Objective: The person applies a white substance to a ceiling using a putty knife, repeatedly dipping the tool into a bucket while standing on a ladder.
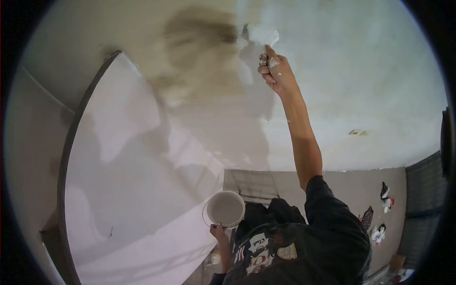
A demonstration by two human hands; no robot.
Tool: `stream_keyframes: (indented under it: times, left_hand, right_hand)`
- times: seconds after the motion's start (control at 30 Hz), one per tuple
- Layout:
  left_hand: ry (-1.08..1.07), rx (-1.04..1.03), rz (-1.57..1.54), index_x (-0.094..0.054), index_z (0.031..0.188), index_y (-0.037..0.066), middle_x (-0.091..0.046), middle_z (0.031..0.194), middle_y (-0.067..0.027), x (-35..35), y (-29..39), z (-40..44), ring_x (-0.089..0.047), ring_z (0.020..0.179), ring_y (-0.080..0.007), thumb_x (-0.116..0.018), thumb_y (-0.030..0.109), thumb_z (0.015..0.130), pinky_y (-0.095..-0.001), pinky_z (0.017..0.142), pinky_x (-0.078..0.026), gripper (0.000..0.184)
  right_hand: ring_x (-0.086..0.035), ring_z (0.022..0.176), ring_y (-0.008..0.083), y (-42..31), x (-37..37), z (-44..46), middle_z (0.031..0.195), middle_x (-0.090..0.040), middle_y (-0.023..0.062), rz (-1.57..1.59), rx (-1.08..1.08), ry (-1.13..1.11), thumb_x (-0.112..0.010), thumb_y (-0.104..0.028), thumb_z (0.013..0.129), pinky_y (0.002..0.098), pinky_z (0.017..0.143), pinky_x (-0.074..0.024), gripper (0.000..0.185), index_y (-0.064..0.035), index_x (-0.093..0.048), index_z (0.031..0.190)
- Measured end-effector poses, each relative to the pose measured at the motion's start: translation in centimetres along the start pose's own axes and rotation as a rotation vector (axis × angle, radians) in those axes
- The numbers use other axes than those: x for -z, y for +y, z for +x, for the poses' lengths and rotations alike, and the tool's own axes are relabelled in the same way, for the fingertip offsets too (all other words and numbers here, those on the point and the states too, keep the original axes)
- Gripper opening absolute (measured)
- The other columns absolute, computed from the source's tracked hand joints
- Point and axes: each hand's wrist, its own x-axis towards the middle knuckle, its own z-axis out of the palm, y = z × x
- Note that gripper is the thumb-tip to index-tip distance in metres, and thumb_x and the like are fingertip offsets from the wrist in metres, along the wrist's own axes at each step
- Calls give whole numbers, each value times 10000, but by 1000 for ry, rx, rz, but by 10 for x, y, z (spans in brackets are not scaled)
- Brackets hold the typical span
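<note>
At the top of the view, my right hand is raised to the wall with its fingers closed around the handle of a paintbrush. The brush's wide head is coated in thick white paint and lies against the wall. White spatters mark the fingers and back of this hand. Lower down, my left hand grips a round pale bucket by its near rim. Its thin wire handle hangs at the left side, and greyish-white contents show inside. Much of the left forearm is hidden by my dark shirt.
The wall is whitish on the right and yellowish with a dark shadow on the left. A white partition with a dark edge stands to the left. Far below, several small items, including a patterned dark one, lie on the grey floor.
</note>
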Motion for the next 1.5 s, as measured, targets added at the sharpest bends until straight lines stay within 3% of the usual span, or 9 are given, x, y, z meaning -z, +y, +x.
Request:
stream_keyframes:
  times: [0.17,0.33,0.53,0.67,0.8,0.97,1.13,1.3,1.5]
  left_hand:
    - [6,22,17,-344,625,54,-396,597,-23,6,-8,2,-388,519,-100,-577,10,661,-255,457,-372,239]
    - [1,-46,213,-379,668,33,-429,605,-45,9,-20,8,-424,509,-119,-553,31,694,-271,464,-388,176]
    - [39,-19,209,-411,678,19,-457,608,-45,13,-35,20,-413,503,-108,-571,4,667,-265,442,-365,161]
    - [43,-87,412,-423,664,17,-472,609,-51,29,-65,45,-440,508,-116,-580,-4,653,-274,447,-391,159]
    - [36,-35,354,-406,641,32,-445,576,-39,17,-45,33,-442,508,-115,-581,-4,644,-279,447,-396,179]
    - [-18,-48,182,-392,630,40,-442,575,-43,9,-14,9,-423,483,-118,-558,-7,656,-273,420,-371,175]
    - [-1,-103,242,-428,636,-2,-454,580,-57,18,-45,33,-440,488,-139,-593,13,634,-287,419,-374,166]
    - [38,-188,350,-429,608,-7,-436,553,-51,23,-52,35,-412,501,-133,-620,28,615,-283,437,-363,195]
    - [-75,-133,242,-403,652,34,-417,598,-17,12,-21,14,-371,511,-86,-558,99,691,-248,459,-325,173]
  right_hand:
    - [-255,364,43,-2,-9,11,503,-304,-38,-116,185,-39,-434,-380,834,185,285,-163,379,-87,-381,600]
    - [-317,335,57,92,58,41,456,-335,-23,-437,254,10,-390,-461,827,206,286,-211,454,-90,-386,565]
    - [-326,295,92,222,127,3,387,-334,9,-464,-154,88,-361,-525,806,239,276,-241,506,-105,-380,525]
    - [-329,302,128,301,160,-12,419,-345,30,-241,-546,245,-416,-389,835,244,268,-233,432,-80,-360,538]
    - [-356,348,138,333,155,6,461,-361,36,17,-677,371,-414,-321,847,247,283,-259,376,-66,-366,574]
    - [-422,459,145,294,96,40,582,-411,46,133,-470,290,-456,-256,830,244,327,-321,242,-49,-397,718]
    - [-411,448,137,171,24,33,559,-407,37,224,-345,147,-436,-268,848,251,321,-307,264,-49,-417,701]
    - [-395,421,91,61,-26,21,540,-440,9,67,152,-85,-482,-360,814,203,353,-304,334,-84,-447,630]
    - [-302,373,68,35,-23,29,511,-355,-24,-86,151,-28,-457,-423,812,194,317,-219,387,-104,-398,601]
